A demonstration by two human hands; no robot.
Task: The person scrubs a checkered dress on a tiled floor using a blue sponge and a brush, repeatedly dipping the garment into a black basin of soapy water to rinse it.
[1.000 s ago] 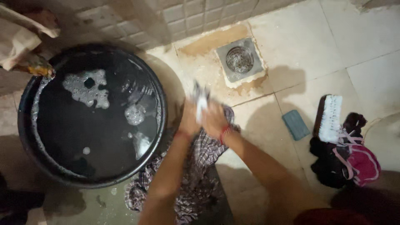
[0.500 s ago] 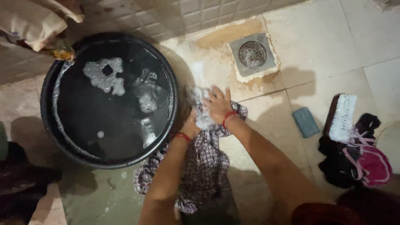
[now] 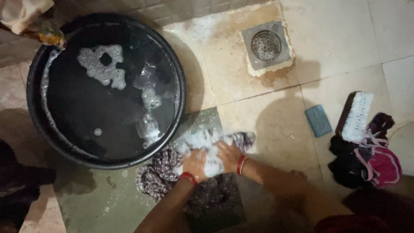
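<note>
On the wet floor beside the black tub (image 3: pixel 32 86), the left hand (image 3: pixel 195 163) and right hand (image 3: pixel 227 154) press together, squeezing the soapy checked cloth (image 3: pixel 161 170)

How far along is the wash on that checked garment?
Done: checked garment is wet and lathered on the floor. In hand: left hand and right hand press its sudsy part. Left: suds unrinsed; dark clothes pile beside the brush looks untouched.
</note>
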